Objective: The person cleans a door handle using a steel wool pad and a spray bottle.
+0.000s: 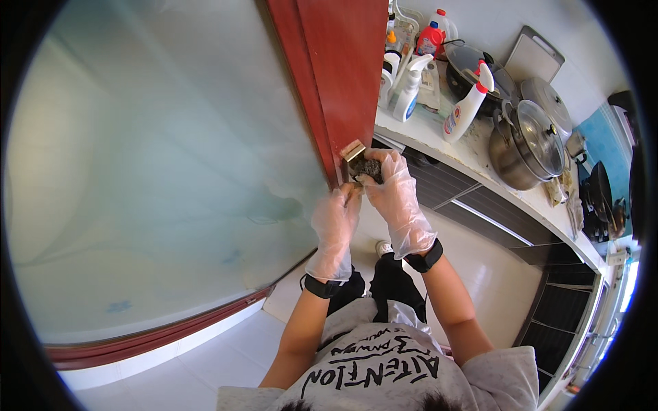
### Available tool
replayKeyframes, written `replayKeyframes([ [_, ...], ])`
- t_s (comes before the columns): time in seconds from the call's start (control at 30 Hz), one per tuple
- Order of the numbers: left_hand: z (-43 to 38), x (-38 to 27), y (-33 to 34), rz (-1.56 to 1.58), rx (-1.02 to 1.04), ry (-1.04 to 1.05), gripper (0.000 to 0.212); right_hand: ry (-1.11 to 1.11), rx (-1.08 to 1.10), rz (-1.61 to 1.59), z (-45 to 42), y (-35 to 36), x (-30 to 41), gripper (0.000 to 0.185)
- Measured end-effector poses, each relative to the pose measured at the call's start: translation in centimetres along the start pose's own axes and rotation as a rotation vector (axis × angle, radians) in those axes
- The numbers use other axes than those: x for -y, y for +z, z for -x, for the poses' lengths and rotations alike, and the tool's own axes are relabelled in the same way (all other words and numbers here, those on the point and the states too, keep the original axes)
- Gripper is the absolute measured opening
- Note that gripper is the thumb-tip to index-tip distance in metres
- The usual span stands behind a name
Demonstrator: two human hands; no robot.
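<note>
Both my hands wear clear plastic gloves and meet at the edge of a red-brown door frame [339, 77]. In my right hand [390, 180] is a dark steel wool scourer [371, 170]. It is pressed close to a brass-coloured metal fitting [353, 150] on the frame. Just below, my left hand [336, 221] has its fingertips bunched against the lower part of that fitting or the frame; what they grip is hidden. A large frosted glass panel [164, 169] fills the left side.
On my right runs a white counter [426, 146] over dark-fronted drawers [493, 221]. It carries a white spray bottle [408, 92], a red-necked spray bottle [468, 110], a lidded steel pot [519, 149] and a wok [475, 72]. Pale floor tiles [462, 267] lie below.
</note>
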State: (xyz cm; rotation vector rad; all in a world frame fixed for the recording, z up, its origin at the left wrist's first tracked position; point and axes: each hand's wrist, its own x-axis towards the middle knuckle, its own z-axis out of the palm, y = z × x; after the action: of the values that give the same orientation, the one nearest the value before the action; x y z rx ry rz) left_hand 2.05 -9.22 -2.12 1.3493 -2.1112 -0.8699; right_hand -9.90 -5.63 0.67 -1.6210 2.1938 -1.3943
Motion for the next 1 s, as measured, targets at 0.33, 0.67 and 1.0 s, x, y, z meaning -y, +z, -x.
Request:
replayKeyframes([
  [0.33,0.4,0.3,0.6,-0.109,-0.045,0.060,0.026,0.094,-0.042,-0.058,0.9,0.4,0.5,0.036],
  [0.67,2.1,-0.3,1.2,-0.085,-0.133,0.132,0.022,0.054,-0.085,-0.024,2.4,-0.4,0.7,0.035],
  [1.0,5.4,-1.2,1.6,-0.044,-0.012,0.116,0.021,0.021,-0.055,0.031,6.0,-3.2,0.3,0.038],
])
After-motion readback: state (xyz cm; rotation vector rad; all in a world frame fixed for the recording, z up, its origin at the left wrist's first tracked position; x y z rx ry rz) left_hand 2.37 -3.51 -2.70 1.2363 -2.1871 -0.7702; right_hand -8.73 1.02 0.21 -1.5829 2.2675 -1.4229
